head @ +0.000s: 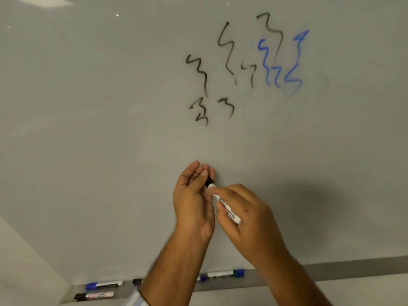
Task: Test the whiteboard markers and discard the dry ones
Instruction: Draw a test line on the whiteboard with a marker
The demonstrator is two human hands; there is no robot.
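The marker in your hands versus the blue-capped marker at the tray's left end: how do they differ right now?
The held marker has a black cap; the tray marker has a blue one. The held marker is tilted, gripped by the right hand while the left hand pinches its cap; the tray marker lies flat and untouched on the tray. Both have white barrels with print.
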